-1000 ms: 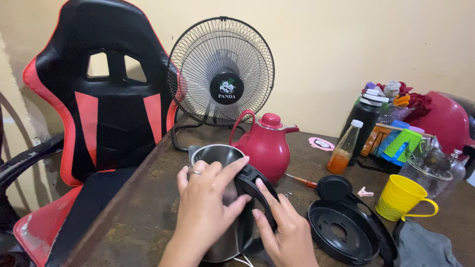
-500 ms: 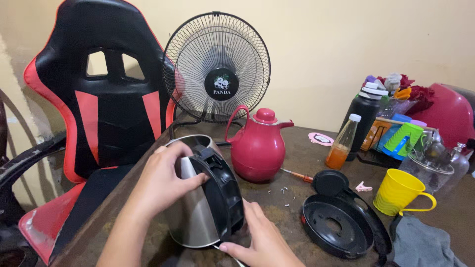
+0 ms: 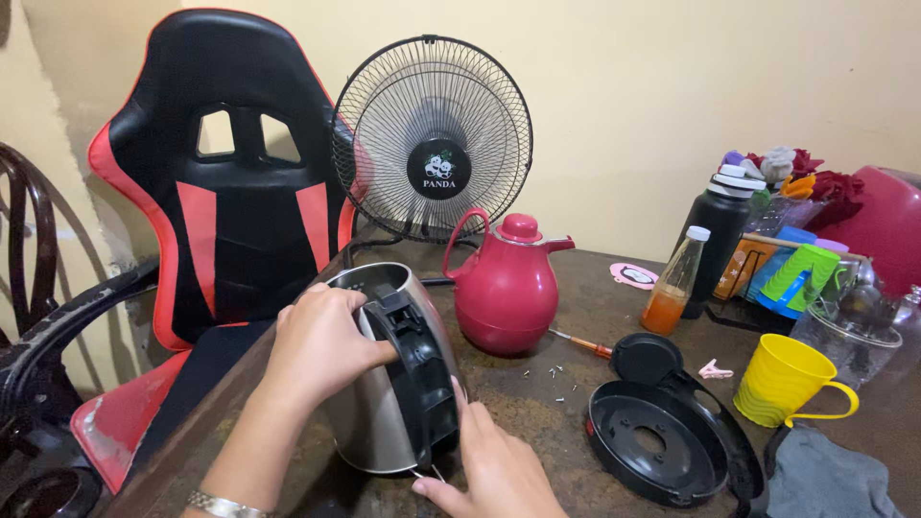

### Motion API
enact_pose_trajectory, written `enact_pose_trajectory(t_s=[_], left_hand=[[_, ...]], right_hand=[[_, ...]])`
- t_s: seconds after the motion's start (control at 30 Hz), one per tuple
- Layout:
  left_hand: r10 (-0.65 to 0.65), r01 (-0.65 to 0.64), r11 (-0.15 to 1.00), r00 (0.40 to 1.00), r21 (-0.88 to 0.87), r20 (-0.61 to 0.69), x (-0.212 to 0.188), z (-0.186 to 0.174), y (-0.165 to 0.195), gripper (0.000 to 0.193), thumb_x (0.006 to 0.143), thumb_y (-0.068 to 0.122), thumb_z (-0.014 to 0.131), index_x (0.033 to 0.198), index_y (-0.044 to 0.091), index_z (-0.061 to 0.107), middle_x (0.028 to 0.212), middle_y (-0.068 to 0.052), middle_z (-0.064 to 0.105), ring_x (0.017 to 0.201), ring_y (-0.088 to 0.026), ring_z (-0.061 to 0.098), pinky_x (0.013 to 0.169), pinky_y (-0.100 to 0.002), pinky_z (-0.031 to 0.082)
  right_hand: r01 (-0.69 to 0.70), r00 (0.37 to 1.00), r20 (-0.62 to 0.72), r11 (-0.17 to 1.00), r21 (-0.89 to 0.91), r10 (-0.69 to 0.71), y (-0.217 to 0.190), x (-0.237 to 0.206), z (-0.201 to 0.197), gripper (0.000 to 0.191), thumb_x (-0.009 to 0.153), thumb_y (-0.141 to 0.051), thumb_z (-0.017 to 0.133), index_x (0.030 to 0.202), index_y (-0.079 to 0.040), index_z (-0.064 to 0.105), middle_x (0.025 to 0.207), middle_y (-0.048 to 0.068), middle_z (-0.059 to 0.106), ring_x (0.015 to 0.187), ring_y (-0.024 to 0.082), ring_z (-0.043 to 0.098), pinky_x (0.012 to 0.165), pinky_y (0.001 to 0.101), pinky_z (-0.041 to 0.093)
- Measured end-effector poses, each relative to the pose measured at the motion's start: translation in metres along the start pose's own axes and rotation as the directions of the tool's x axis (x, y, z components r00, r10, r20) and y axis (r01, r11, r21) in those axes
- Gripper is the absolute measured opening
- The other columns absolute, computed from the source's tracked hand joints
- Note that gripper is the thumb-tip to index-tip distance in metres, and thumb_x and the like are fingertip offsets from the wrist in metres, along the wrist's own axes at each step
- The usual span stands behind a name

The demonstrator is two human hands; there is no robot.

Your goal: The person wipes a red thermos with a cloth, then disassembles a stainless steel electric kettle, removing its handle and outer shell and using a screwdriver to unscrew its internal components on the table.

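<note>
The steel kettle (image 3: 384, 384) stands on the counter (image 3: 566, 384) much as half a second ago, tilted, its black handle side facing the camera. The left hand (image 3: 321, 350) stays clamped on its upper left side; the right hand (image 3: 489, 465) has shifted slightly, fingers pressing the black handle's lower right edge.

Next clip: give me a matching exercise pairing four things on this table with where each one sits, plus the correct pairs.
Things:
1. steel kettle
2. red jug
3. yellow mug
4. screwdriver

Places:
A. lying between the red jug and the black base
B. tipped on its side between the left hand and right hand
C. standing in front of the fan
D. at the right, beside the grey cloth

Pairs: 1-B, 2-C, 3-D, 4-A
</note>
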State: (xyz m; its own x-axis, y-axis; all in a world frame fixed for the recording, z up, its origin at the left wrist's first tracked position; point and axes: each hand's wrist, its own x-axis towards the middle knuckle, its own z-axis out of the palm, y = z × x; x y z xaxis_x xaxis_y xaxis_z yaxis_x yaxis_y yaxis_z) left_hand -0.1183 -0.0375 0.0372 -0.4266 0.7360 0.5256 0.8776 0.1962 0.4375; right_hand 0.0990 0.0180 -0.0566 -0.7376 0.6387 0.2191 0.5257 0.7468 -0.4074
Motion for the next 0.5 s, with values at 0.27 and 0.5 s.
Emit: enact_pose_trajectory(t_s=[0.27, 0.5], left_hand=[[0.009, -0.008, 1.0, 0.999, 0.01, -0.051, -0.004, 0.014, 0.002, 0.06, 0.053, 0.047, 0.089, 0.096, 0.008, 0.072, 0.092, -0.014, 0.072, 0.102, -0.033, 0.066, 0.093, -0.05, 0.051], [0.245, -0.241, 0.969, 0.966, 0.06, -0.085, 0.013, 0.019, 0.007, 0.074, 0.064, 0.044, 0.086, 0.124, 0.011, 0.057, 0.114, -0.014, 0.07, 0.11, -0.035, 0.065, 0.109, -0.07, 0.027]], right_hand=[[0.18, 0.905, -0.393, 0.984, 0.001, -0.166, -0.003, -0.005, 0.004, 0.088, 0.078, -0.046, 0.083, 0.146, -0.004, 0.044, 0.107, 0.017, 0.063, 0.09, 0.039, 0.07, 0.072, 0.0483, 0.056], [-0.098, 0.956, -0.259, 0.982, 0.165, 0.139, 0.003, 0.002, 0.004, 0.065, 0.079, -0.044, 0.077, 0.132, -0.012, 0.057, 0.09, 0.01, 0.071, 0.071, 0.027, 0.073, 0.065, 0.0412, 0.057]])
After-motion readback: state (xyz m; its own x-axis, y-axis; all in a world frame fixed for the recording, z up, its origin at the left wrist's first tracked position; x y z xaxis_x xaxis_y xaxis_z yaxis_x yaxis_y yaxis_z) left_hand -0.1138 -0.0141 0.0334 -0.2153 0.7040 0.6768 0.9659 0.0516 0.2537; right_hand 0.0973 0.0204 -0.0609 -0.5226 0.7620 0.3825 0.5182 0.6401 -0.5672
